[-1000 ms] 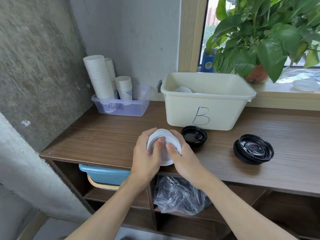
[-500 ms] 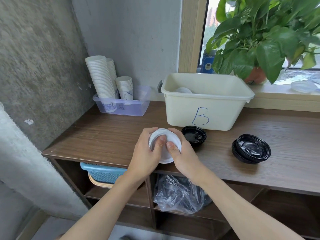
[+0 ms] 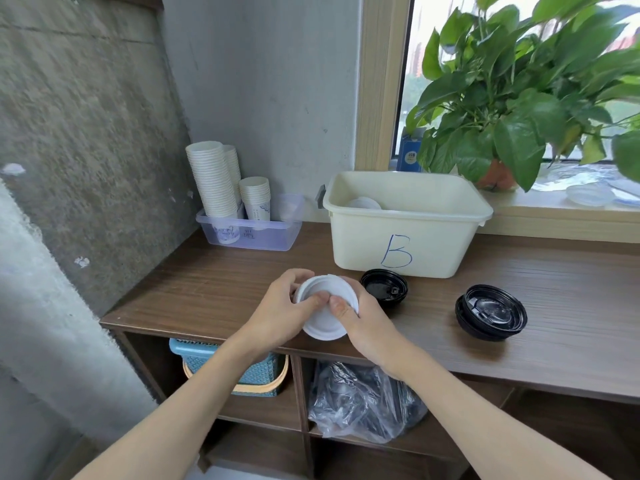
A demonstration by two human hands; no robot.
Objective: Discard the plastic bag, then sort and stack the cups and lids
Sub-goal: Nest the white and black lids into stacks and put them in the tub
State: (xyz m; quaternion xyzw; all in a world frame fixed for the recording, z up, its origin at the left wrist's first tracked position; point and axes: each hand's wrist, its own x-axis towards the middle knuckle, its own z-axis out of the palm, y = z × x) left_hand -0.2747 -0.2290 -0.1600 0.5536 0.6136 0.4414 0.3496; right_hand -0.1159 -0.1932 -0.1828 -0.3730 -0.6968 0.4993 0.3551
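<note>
A stack of white lids (image 3: 325,323) is held just above the front edge of the wooden counter (image 3: 214,292). My left hand (image 3: 282,311) grips its left side and my right hand (image 3: 365,323) grips its right side, both thumbs pressing on the top lid. A small black lid stack (image 3: 383,288) lies just right of my hands. A larger pile of black lids (image 3: 491,317) sits further right. Tall stacks of white paper cups (image 3: 213,181) stand in a clear tray (image 3: 254,235) at the back left. A crumpled clear plastic bag (image 3: 363,403) lies on the shelf below.
A cream bin marked B (image 3: 405,223) stands behind the lids, with a white lid inside. A potted plant (image 3: 519,98) fills the window sill at the right. A blue basket (image 3: 239,368) sits in the left shelf compartment. Concrete wall closes the left side.
My hands keep hold of the white lid stack in about the same spot; the thumbs have drawn closer together on top.
</note>
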